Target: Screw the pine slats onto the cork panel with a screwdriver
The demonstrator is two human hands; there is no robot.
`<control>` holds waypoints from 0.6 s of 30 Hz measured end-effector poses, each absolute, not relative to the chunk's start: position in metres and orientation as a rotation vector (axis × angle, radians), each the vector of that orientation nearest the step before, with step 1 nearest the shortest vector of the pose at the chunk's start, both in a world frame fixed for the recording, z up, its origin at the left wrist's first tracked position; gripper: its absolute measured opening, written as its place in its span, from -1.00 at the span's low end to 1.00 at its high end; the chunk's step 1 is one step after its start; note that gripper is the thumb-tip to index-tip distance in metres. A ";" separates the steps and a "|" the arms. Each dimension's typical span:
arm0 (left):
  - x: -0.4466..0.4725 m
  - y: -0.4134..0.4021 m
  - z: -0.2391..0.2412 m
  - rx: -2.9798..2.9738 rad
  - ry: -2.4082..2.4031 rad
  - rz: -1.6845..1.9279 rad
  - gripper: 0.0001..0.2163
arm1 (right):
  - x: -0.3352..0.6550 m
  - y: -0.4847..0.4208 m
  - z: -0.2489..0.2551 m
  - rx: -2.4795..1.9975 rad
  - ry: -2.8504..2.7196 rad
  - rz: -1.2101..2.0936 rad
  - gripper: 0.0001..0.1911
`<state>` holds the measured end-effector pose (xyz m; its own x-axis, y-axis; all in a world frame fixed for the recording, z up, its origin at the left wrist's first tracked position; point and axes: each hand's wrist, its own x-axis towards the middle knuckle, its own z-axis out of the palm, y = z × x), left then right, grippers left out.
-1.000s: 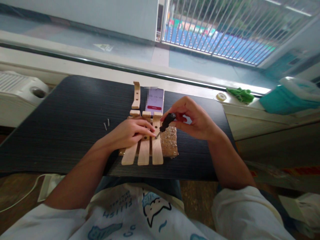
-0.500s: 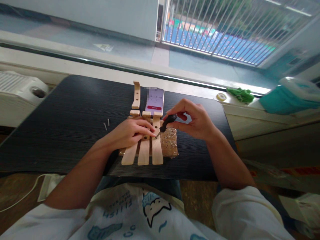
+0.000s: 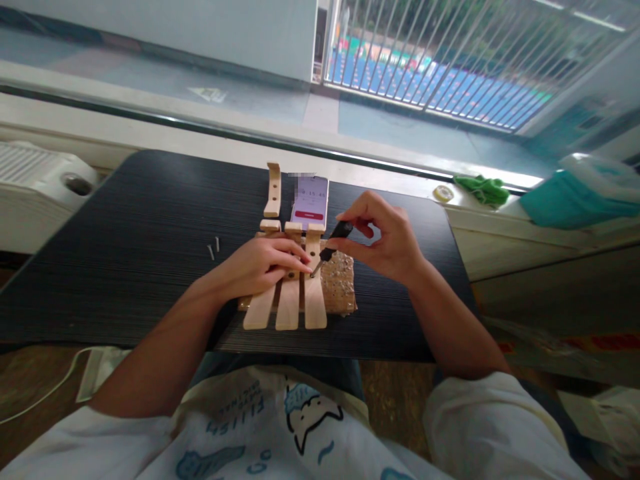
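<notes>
A black-handled screwdriver [image 3: 341, 231] is pinched in the thumb and fingers of my right hand [image 3: 383, 235]. It tilts down to the left, its tip at the lower hole of the rightmost wooden hook [image 3: 315, 307]. My left hand [image 3: 260, 263] lies with fingers stretched across the middle wooden hook [image 3: 287, 313] and the left wooden hook [image 3: 259, 312], a fingertip near the screwdriver's tip. These three hooks rest side by side on a rough brown block [image 3: 339, 287]. My left hand hides part of the left and middle hooks.
Another wooden hook [image 3: 273, 190] with two holes lies behind, beside a phone [image 3: 310, 197] showing a timer. Two screws [image 3: 214, 248] lie left on the black table [image 3: 150, 233]. On the sill are a tape roll [image 3: 443, 193], a green cloth [image 3: 481, 191] and a teal container [image 3: 555, 197].
The fingers of my right hand have shifted slightly around the screwdriver's handle, which has turned a little. My left hand and the wooden hooks have stayed in place.
</notes>
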<state>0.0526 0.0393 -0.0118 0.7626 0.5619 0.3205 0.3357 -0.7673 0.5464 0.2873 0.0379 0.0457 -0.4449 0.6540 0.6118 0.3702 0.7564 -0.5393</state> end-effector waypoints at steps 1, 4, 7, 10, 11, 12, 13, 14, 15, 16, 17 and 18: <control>0.053 0.039 -0.012 2.491 0.678 0.657 -0.62 | 0.287 0.038 0.046 -0.774 -2.070 0.407 -0.77; 0.052 0.039 -0.012 2.488 0.681 0.645 -0.62 | 0.286 0.037 0.046 -0.802 -2.067 0.387 -0.76; 0.052 0.039 -0.012 2.490 0.679 0.638 -0.63 | 0.286 0.037 0.047 -0.818 -2.073 0.367 -0.77; 0.053 0.039 -0.011 2.497 0.670 0.642 -0.63 | 0.286 0.036 0.047 -0.806 -2.075 0.338 -0.79; 0.053 0.039 -0.011 2.499 0.668 0.645 -0.63 | 0.286 0.036 0.046 -0.809 -2.076 0.329 -0.79; 0.053 0.039 -0.012 2.500 0.668 0.645 -0.62 | 0.286 0.035 0.046 -0.817 -2.077 0.322 -0.79; 0.053 0.040 -0.012 2.500 0.669 0.646 -0.62 | 0.286 0.035 0.046 -0.827 -2.076 0.318 -0.79; 0.053 0.040 -0.012 2.500 0.672 0.647 -0.62 | 0.285 0.035 0.045 -0.836 -2.074 0.319 -0.78; 0.053 0.040 -0.013 2.499 0.675 0.648 -0.62 | 0.285 0.034 0.045 -0.844 -2.069 0.321 -0.78; 0.053 0.040 -0.013 2.497 0.678 0.647 -0.63 | 0.285 0.034 0.044 -0.849 -2.061 0.323 -0.76; 0.052 0.040 -0.013 2.494 0.678 0.647 -0.63 | 0.284 0.034 0.044 -0.851 -2.051 0.322 -0.75; 0.052 0.040 -0.013 2.491 0.679 0.646 -0.63 | 0.284 0.034 0.043 -0.847 -2.046 0.315 -0.73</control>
